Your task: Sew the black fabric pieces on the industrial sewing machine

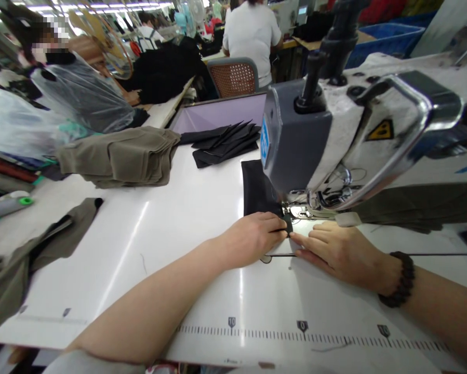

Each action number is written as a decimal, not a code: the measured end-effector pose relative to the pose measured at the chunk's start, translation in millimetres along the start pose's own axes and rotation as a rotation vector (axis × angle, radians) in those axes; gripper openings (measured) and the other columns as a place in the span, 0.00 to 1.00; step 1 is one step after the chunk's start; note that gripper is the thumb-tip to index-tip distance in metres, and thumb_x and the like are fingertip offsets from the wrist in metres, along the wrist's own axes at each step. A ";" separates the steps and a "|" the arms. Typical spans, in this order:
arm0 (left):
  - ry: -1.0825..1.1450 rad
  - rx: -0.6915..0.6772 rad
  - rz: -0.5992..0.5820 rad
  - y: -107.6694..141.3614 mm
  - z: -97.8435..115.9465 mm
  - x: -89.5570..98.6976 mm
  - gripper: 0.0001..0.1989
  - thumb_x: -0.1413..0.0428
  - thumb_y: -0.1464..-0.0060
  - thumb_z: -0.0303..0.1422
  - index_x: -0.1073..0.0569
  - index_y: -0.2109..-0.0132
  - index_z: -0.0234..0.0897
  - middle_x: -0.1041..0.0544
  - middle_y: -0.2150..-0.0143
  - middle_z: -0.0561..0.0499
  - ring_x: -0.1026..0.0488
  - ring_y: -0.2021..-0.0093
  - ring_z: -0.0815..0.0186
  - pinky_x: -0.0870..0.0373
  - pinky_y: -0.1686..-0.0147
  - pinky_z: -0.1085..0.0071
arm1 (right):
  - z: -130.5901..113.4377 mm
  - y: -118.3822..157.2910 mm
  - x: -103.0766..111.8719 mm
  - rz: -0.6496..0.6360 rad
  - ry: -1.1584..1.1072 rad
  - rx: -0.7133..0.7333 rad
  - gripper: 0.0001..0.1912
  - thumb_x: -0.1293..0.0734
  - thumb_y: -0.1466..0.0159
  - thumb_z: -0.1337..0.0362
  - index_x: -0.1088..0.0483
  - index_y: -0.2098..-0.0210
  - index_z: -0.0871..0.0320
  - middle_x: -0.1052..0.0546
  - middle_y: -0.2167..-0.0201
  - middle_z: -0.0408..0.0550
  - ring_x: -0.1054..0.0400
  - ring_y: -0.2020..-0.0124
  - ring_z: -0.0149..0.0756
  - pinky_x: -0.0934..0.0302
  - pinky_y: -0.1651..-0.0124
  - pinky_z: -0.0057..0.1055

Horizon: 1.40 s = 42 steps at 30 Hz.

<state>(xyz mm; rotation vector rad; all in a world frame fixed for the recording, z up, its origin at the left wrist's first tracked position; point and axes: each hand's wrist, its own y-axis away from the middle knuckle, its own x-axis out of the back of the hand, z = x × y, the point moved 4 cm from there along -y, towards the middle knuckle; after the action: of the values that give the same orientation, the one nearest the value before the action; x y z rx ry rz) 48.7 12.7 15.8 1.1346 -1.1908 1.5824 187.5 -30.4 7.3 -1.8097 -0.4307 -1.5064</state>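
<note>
A black fabric piece (pixel 258 189) lies on the white table to the left of the sewing machine's needle area, its near end reaching under the presser foot (pixel 285 209). My left hand (pixel 256 236) is closed on the near edge of this fabric, thumb and fingers pinching it just in front of the foot. My right hand (pixel 338 254), with a dark bracelet at the wrist, rests on the table right of the fabric. Its index fingertip touches the fabric's near corner, and its fingers are stretched out, holding nothing that I can see.
The sewing machine head (pixel 299 135) overhangs the work. Behind it lie black fabric pieces (pixel 227 143); a pile of olive cloth (pixel 120 156) sits to the left. More olive cloth (pixel 424 205) lies under the machine arm. A thread cone (pixel 7 206) is far left. Other people sit beyond.
</note>
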 end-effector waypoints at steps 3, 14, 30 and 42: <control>-0.004 -0.005 0.001 -0.2 -0.1 0.3 0.14 0.57 0.39 0.27 0.28 0.60 0.28 0.27 0.57 0.42 0.32 0.53 0.63 0.34 0.52 0.66 | 1.5 0.5 -0.9 -0.021 -0.012 -0.018 0.18 0.47 0.34 0.59 0.29 0.63 0.62 0.31 0.81 0.44 0.38 0.78 0.30 0.48 0.72 0.28; 0.007 0.139 -0.014 -2.3 -6.2 -0.8 0.15 0.58 0.39 0.28 0.28 0.59 0.26 0.29 0.56 0.42 0.32 0.54 0.63 0.34 0.51 0.69 | 10.3 -1.2 -8.3 -0.004 -0.031 -0.134 0.18 0.47 0.34 0.58 0.29 0.61 0.59 0.26 0.77 0.48 0.34 0.73 0.32 0.44 0.69 0.28; -0.005 0.256 -0.047 -5.1 -18.0 -6.6 0.11 0.53 0.46 0.22 0.31 0.57 0.26 0.30 0.55 0.43 0.32 0.53 0.62 0.34 0.50 0.69 | 10.6 -5.1 -9.2 0.005 0.022 -0.166 0.16 0.45 0.36 0.59 0.31 0.59 0.61 0.26 0.75 0.48 0.32 0.73 0.34 0.43 0.71 0.28; -0.021 0.252 -0.066 -5.6 -17.3 -5.4 0.11 0.53 0.46 0.22 0.31 0.57 0.27 0.31 0.55 0.44 0.34 0.52 0.63 0.36 0.48 0.70 | 10.8 -5.3 -7.2 0.025 0.038 -0.183 0.15 0.45 0.36 0.59 0.31 0.61 0.59 0.27 0.77 0.45 0.33 0.76 0.33 0.46 0.73 0.27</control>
<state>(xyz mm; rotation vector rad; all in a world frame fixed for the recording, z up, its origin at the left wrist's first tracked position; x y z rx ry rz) 52.3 30.2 9.4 1.3403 -0.9754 1.7070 189.7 -17.7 1.7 -1.9154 -0.2575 -1.6046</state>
